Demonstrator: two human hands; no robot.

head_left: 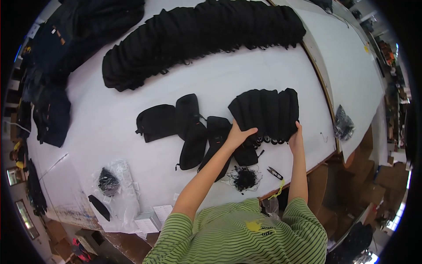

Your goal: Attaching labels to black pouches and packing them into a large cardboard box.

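Observation:
A short row of overlapping black fabric pieces, like pouches, stands on the white table between my hands. My left hand grips its near left edge, thumb stretched across the front. At the near right corner, my right hand has its fingers pressed around the edge. Small dark loops show along the row's near side. Several similar loose black pouches lie spread to the left, some partly under my left forearm. A tangle of black thread and black thread snips lie in front of me.
A long row of black pieces curves across the far table. Dark garments are heaped at far left. Clear plastic bags and a small white box lie at near left. A wooden edge borders another white surface at right.

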